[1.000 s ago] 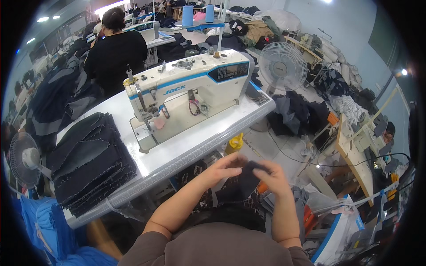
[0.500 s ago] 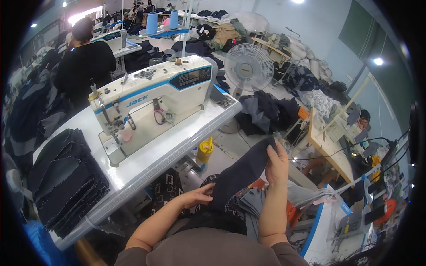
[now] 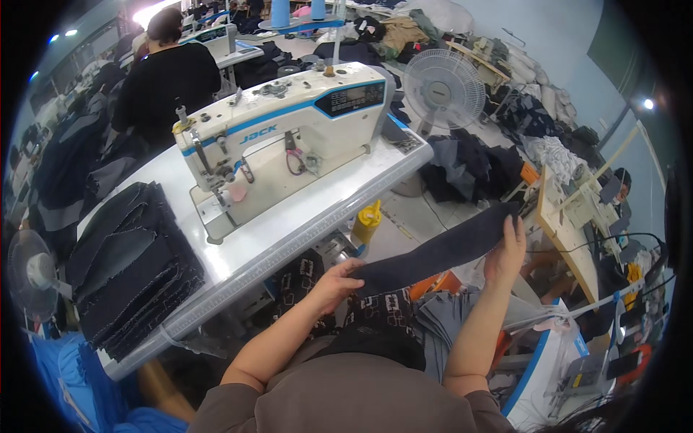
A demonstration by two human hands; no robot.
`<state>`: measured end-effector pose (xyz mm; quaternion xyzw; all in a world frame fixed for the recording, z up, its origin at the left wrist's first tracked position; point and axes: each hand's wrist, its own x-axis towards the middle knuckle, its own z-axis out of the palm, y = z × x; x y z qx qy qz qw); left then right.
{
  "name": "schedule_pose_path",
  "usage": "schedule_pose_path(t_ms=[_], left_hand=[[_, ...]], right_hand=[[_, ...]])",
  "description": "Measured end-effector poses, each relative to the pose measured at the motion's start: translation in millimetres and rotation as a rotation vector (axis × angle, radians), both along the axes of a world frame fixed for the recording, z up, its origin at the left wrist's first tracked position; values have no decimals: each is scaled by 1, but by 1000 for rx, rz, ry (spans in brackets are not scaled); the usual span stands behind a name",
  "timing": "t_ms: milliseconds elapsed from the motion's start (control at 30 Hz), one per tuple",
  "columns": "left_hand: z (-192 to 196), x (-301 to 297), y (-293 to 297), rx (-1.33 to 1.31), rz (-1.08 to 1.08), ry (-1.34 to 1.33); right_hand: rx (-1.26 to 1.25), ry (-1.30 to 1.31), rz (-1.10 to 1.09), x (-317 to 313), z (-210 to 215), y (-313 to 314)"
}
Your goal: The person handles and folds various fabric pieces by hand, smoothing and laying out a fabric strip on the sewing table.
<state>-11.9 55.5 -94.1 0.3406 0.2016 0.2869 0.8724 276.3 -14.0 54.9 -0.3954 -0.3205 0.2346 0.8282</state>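
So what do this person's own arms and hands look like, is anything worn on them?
Both forearms are bare from the elbow down, coming out of a plain brown short-sleeved top. The left hand and right hand have no gloves, and no rings, watch or bracelets show in this view.

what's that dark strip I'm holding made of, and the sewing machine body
Dark strip: looks like woven cloth, maybe denim; matte, limp, sagging between the left hand and right hand. Sewing machine: smooth, glossy white casing, likely painted metal or plastic.
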Motion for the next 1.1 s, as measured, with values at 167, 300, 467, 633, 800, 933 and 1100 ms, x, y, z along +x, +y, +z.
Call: schedule_pose_path(t_ms=[167, 300, 467, 633, 800, 933, 1100], left_hand=[[79, -63, 14, 158, 266, -70], [89, -109, 40, 390, 400, 253], [64, -133, 69, 1033, 620, 972], [77, -120, 76, 1267, 469, 1579], [80, -85, 95, 1692, 354, 1254], [65, -82, 106, 1849, 123, 1112], [63, -93, 108, 1852, 66, 1057]], right_hand=[[-139, 52, -41, 22, -11, 42], [-398, -147, 96, -15, -30, 134], [-698, -672, 118, -33, -84, 223], [-751, -1125, -55, -39, -107, 248], [-803, -1171, -38, -50, -111, 253], [-823, -1199, -33, -45, -109, 256], [-895, -1236, 47, -46, -99, 255]])
